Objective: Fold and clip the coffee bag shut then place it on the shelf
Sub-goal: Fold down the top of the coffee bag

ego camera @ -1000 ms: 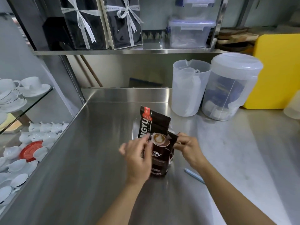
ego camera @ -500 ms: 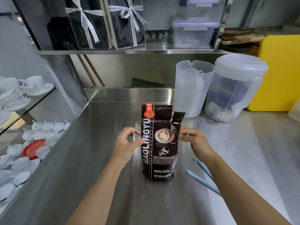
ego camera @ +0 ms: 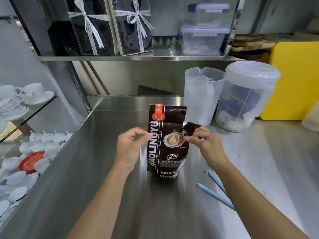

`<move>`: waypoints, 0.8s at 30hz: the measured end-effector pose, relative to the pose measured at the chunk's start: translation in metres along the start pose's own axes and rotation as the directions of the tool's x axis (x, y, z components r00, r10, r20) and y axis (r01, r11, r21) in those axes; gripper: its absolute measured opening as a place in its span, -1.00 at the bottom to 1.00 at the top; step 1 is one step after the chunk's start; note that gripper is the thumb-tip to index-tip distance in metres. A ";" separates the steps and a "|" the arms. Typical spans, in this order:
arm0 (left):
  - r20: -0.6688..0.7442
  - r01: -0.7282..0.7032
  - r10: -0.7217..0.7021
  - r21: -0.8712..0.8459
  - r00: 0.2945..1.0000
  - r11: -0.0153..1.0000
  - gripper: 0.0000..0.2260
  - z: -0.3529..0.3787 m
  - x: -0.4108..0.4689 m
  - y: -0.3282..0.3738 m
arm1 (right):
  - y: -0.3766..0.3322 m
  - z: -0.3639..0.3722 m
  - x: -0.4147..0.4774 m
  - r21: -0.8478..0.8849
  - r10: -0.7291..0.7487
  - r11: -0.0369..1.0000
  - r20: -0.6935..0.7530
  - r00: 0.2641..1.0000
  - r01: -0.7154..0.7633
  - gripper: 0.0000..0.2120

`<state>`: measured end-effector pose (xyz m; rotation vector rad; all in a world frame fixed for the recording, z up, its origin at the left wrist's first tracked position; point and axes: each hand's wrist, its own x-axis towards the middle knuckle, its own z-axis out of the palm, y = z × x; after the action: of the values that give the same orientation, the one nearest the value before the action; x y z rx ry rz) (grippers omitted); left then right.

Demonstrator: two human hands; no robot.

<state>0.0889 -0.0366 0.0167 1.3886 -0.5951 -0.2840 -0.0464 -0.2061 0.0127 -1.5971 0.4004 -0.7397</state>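
A dark brown coffee bag [ego camera: 165, 144] stands upright on the steel counter [ego camera: 103, 178], its flat top unfolded. My left hand [ego camera: 132, 147] pinches the bag's left edge at mid-height. My right hand [ego camera: 203, 144] pinches the right edge, where a torn dark flap [ego camera: 190, 127] sticks out above my fingers. A light blue bag clip [ego camera: 215, 188] lies open on the counter to the right, partly hidden by my right forearm. The steel shelf [ego camera: 134, 58] runs above the counter at the back.
On the shelf stand two black gift boxes with white ribbons [ego camera: 112, 26] and stacked clear containers [ego camera: 205, 30]. Two translucent pitchers [ego camera: 224, 97] and a yellow board [ego camera: 295, 80] are at the back right. White cups and saucers [ego camera: 20, 152] fill glass shelves on the left.
The bag went from tilted and gripped low to standing upright. Both hands moved up to pinch its side edges, and the right hand now holds the torn flap lower.
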 end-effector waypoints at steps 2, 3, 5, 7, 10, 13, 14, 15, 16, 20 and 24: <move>-0.014 0.060 -0.059 0.074 0.998 0.995 -0.88 0.002 -0.001 -0.005 | 0.005 0.002 0.001 -0.118 0.021 0.993 0.007 1.000 -0.020 -0.65; -0.022 0.094 -0.093 0.102 0.995 0.990 -0.88 0.002 -0.003 -0.007 | 0.009 0.004 -0.001 -0.170 0.041 0.985 0.012 0.999 -0.039 -0.65; -0.044 0.095 -0.090 0.129 0.995 0.987 -0.87 0.001 -0.004 -0.007 | 0.011 0.007 -0.003 -0.185 0.027 0.982 -0.012 1.000 -0.029 -0.63; -0.045 0.050 -0.042 0.186 0.998 0.981 -0.88 0.000 0.000 -0.004 | 0.004 0.007 -0.001 -0.201 -0.016 0.980 -0.028 0.999 0.010 -0.60; -0.008 0.100 -0.103 0.306 0.995 0.947 -0.89 -0.004 0.004 -0.007 | 0.006 0.004 0.005 -0.354 0.008 0.935 0.054 0.999 0.012 -0.64; 0.008 0.100 -0.107 0.278 0.994 0.955 -0.90 -0.002 -0.001 -0.005 | 0.003 0.001 0.005 -0.417 0.011 0.909 0.050 0.999 0.010 -0.72; 0.011 0.090 -0.097 0.270 0.995 0.959 -0.89 -0.001 -0.001 -0.004 | 0.000 0.001 0.005 -0.379 0.020 0.925 0.036 0.999 -0.005 -0.75; 0.011 0.085 -0.091 0.257 0.996 0.963 -0.87 0.000 -0.001 -0.002 | -0.004 0.001 0.005 -0.320 0.040 0.947 0.019 0.999 -0.032 -0.77; 0.012 0.087 -0.092 0.234 0.996 0.968 -0.84 0.001 0.000 0.000 | -0.008 0.001 0.004 -0.252 0.054 0.967 0.019 0.998 -0.047 -0.80; 0.037 0.040 -0.045 0.140 0.998 0.989 -0.74 0.003 0.003 0.009 | -0.015 -0.001 0.003 -0.145 0.057 0.988 0.043 0.997 -0.050 -0.82; 0.055 -0.047 0.037 0.186 0.998 0.982 -0.79 0.003 0.007 0.015 | -0.016 -0.002 0.006 -0.077 0.080 0.994 0.063 0.995 -0.076 -0.88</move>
<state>0.0907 -0.0399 0.0331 1.5509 -0.7069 -0.2347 -0.0459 -0.2083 0.0294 -1.6619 0.4439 -0.6168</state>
